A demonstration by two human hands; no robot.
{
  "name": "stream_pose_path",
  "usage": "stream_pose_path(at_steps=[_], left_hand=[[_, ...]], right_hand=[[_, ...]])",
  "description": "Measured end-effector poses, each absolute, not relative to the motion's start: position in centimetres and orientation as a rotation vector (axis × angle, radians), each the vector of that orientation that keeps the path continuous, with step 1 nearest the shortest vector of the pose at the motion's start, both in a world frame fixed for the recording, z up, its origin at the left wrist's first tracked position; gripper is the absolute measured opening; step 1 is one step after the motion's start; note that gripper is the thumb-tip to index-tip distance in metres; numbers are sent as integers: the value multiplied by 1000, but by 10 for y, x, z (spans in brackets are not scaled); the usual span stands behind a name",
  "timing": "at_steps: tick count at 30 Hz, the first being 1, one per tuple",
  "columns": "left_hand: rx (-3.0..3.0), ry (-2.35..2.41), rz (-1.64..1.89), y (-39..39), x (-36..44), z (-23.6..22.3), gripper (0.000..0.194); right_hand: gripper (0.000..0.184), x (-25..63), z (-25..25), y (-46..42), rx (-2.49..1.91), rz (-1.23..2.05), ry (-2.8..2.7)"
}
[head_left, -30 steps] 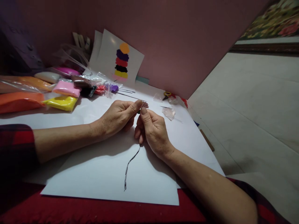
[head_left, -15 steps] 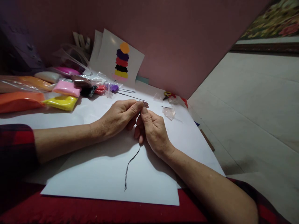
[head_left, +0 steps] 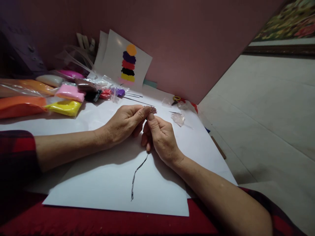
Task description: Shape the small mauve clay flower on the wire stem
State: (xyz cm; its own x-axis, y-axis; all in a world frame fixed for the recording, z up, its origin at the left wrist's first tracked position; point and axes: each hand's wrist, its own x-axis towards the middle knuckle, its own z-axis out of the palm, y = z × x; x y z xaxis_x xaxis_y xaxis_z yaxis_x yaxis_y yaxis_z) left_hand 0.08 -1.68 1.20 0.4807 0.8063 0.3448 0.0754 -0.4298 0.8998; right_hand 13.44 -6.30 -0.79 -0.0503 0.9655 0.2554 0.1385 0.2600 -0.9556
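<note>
My left hand (head_left: 124,123) and my right hand (head_left: 161,137) meet over a white sheet of paper (head_left: 110,177). Together they pinch a small pinkish-brown fringed piece (head_left: 153,110) at the top of a thin dark wrapped stem (head_left: 137,172). The stem hangs out below my right hand and trails across the paper toward me. My left thumb and forefinger press the fringed top; my right fingers curl round the stem just under it. Both hands are closed.
Bags of coloured clay lie at the left: orange (head_left: 19,106), yellow (head_left: 64,107), pink (head_left: 70,92), purple (head_left: 119,92). A card with coloured blobs (head_left: 128,64) leans on the pink wall. Small scissors (head_left: 176,99) and clear wrappers (head_left: 177,118) lie beyond my hands. Red cloth (head_left: 98,223) covers the near edge.
Almost nothing differs. My fingers shifted slightly on the fringed top, and the grip on the stem stays the same.
</note>
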Motion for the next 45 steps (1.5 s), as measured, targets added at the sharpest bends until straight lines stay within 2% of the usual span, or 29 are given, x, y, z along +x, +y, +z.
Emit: stream_pose_path(at_steps=[5, 27, 45], left_hand=[[1792, 783, 1106, -13, 1, 11, 32], [1652, 670, 934, -15, 3, 10, 20], [1739, 827, 1135, -14, 4, 12, 23]], right_hand=[[48, 134, -9, -64, -1099, 964, -1487], [46, 134, -9, -66, -1135, 902, -1569], [42, 134, -9, -65, -1139, 930, -1571]])
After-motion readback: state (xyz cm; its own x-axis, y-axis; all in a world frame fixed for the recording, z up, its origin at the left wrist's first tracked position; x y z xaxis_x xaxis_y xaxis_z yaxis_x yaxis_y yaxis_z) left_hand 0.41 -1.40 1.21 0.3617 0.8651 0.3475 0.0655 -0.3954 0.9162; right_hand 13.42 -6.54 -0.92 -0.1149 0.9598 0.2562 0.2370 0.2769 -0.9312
